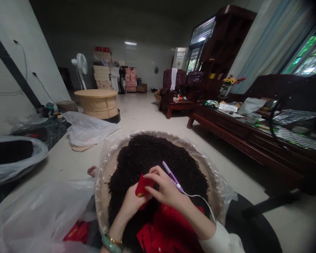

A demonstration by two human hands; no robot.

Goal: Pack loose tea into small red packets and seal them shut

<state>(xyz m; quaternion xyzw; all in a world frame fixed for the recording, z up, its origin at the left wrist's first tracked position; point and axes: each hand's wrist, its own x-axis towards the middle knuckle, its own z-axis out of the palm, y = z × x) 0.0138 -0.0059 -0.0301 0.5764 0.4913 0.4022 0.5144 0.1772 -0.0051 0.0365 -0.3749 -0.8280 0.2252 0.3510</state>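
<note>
My left hand (131, 203) is closed round the lower part of a small red packet (141, 186) with a gold mark. My right hand (164, 188) pinches the packet's upper part between thumb and fingers. Both hands are over a heap of dark, dried, leaf-like strips (152, 151) in a wide round basket (102, 196) lined with clear plastic. Just beyond my right hand, a purple and white clamp-like iron (172, 176) with a white cord lies on the heap. More red packets (171, 228) lie below my wrists, at the near side.
Clear plastic bags (47, 211) lie at the left, with red packets (77, 232) among them. Another plastic-lined container (39, 154) of dark material is at far left. A bare foot (92, 171) shows beside the basket. A long wooden table (234, 137) runs along the right.
</note>
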